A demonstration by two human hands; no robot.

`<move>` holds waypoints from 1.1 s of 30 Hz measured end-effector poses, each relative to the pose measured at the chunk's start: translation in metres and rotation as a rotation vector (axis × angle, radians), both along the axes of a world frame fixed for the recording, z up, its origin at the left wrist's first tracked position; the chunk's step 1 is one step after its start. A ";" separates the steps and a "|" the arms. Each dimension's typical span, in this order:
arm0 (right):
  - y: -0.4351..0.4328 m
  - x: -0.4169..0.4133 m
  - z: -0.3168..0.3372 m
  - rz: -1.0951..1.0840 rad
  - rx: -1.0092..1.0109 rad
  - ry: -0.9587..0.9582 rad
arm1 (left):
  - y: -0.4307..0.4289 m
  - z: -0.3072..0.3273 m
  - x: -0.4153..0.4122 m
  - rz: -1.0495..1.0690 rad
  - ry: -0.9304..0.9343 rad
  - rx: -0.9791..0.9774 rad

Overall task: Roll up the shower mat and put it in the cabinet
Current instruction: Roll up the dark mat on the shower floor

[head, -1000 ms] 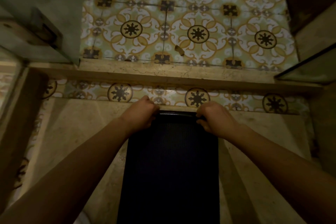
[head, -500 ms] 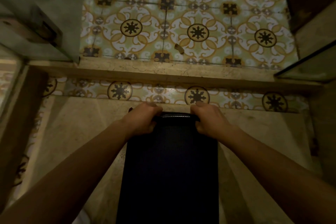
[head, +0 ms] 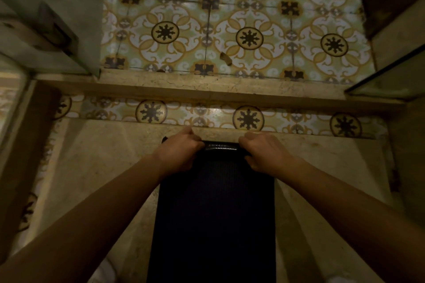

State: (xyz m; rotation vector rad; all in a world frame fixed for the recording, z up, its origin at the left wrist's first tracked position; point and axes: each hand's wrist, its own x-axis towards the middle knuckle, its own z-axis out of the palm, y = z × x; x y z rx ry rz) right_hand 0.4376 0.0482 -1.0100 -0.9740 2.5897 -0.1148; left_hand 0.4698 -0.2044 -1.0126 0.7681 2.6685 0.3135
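A dark, ribbed shower mat (head: 215, 213) lies lengthwise on the beige shower floor, running from the bottom edge up to the middle of the view. Its far end is curled over into a thin glossy roll (head: 220, 146). My left hand (head: 178, 150) grips the left part of that roll, fingers wrapped over it. On the right part of the roll, my right hand (head: 265, 151) holds on the same way. A small dark corner of the mat pokes out left of my left hand. No cabinet is in view.
A raised stone curb (head: 207, 89) crosses the view beyond the hands, with patterned floor tiles (head: 230, 30) past it. A glass door with a metal hinge (head: 59, 30) stands at the upper left. Another glass panel edge (head: 386, 76) is at the right. A small scrap (head: 226, 58) lies on the tiles.
The mat's far edge, flat a second ago, is now curled into a small roll. Both hands have shifted slightly inward and turned over the roll.
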 end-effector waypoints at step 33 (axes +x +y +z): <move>-0.001 -0.003 0.004 -0.179 0.024 -0.244 | 0.013 0.020 -0.012 0.144 -0.327 -0.094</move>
